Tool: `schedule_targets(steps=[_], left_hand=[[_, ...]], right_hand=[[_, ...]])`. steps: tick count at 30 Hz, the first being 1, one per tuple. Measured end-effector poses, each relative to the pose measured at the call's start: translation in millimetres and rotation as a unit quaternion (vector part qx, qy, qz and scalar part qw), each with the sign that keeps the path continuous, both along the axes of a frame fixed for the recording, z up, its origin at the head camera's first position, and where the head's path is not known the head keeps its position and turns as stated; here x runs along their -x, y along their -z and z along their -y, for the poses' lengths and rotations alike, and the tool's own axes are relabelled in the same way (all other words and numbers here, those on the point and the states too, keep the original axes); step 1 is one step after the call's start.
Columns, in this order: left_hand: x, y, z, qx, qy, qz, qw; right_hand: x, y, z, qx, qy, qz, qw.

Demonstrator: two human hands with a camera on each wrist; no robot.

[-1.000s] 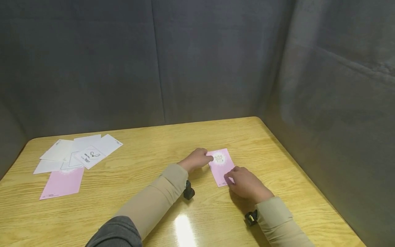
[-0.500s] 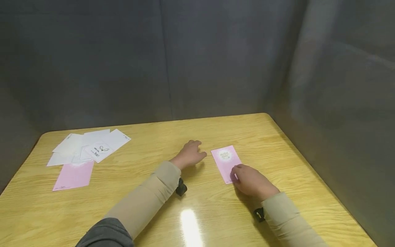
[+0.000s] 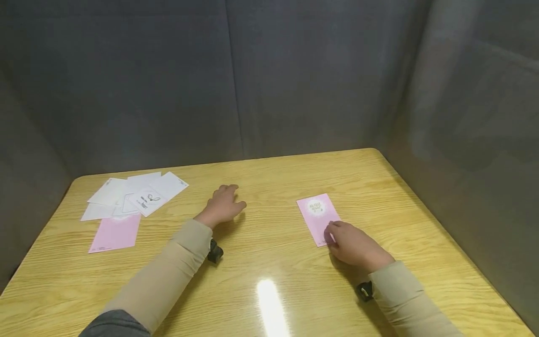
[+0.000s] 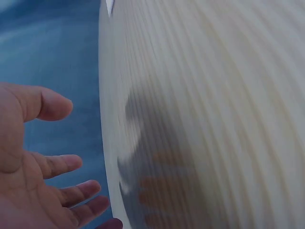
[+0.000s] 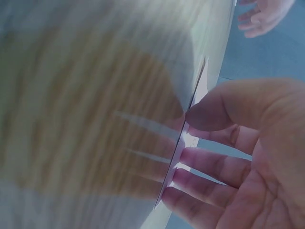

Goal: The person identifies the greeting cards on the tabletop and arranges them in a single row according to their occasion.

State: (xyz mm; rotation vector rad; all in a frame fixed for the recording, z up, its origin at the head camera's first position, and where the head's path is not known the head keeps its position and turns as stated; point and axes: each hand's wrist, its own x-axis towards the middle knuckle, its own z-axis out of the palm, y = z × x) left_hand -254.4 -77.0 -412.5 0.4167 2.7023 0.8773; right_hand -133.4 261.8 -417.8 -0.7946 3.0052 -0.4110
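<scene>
A pink card (image 3: 316, 223) with a white circle of lettering lies on the wooden table. At its near right corner my right hand (image 3: 355, 244) rests on it; the right wrist view has the thumb and fingertips against the card's upper face, with the card (image 5: 177, 155) seen edge-on. My left hand (image 3: 221, 206) hovers over the table between this card and the cards at the left, fingers spread, nothing in it. In the left wrist view the left hand (image 4: 43, 181) is apart from the table, its shadow falling there.
Several overlapping white cards (image 3: 107, 192) lie at the table's far left, one with a printed drawing and lettering. Another pink card (image 3: 115, 233) sticks out from under them. Dark grey fabric (image 3: 177, 84) stands behind the table (image 3: 244, 290) and at its sides.
My left hand has let go of the pink card's left edge and moved left towards the white cards. The right hand stays at the card's near corner. The head view has shifted.
</scene>
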Motion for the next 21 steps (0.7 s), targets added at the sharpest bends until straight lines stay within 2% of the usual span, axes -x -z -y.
schedule_targets(steps=[10, 21], left_hand=[[10.4, 1.3, 63, 0.034, -0.055, -0.009, 0.9979], [16.0, -9.1, 116, 0.074, -0.105, -0.032, 0.9912]], right_hand=[[-1.0, -1.7, 3, 0.003, 0.017, 0.009, 1.000], [-0.2, -0.6, 4, -0.006, 0.029, 0.009, 1.000]])
